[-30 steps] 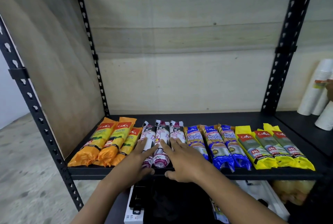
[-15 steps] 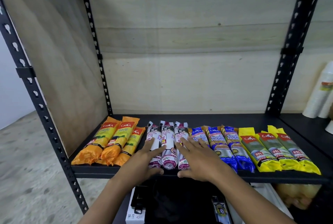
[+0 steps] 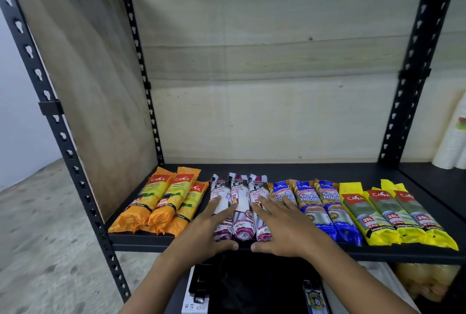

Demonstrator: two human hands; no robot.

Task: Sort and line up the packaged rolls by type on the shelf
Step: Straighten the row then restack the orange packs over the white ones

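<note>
On the black shelf [image 3: 290, 172] lies a row of packaged rolls grouped by colour: three orange rolls [image 3: 161, 200] at the left, three white-and-purple draw-string rolls [image 3: 239, 202], three blue single-handle rolls [image 3: 317, 202], and three yellow rolls [image 3: 388, 212] at the right. My left hand [image 3: 209, 233] lies flat on the leftmost white roll, fingers spread. My right hand [image 3: 282, 228] rests flat over the rightmost white roll and the first blue one. Both thumbs hook the shelf's front edge. Neither hand grips a roll.
Black perforated uprights [image 3: 75, 170] frame the shelf, with plywood panels at the left side and back. Stacked white cups [image 3: 454, 142] stand on the neighbouring shelf at the right. Below are a white box [image 3: 194, 306], dark items and a yellowish bag [image 3: 426, 281].
My hands stay flat on the white rolls. The three white rolls now sit closer together and more evenly in line. The view has shifted slightly left and down.
</note>
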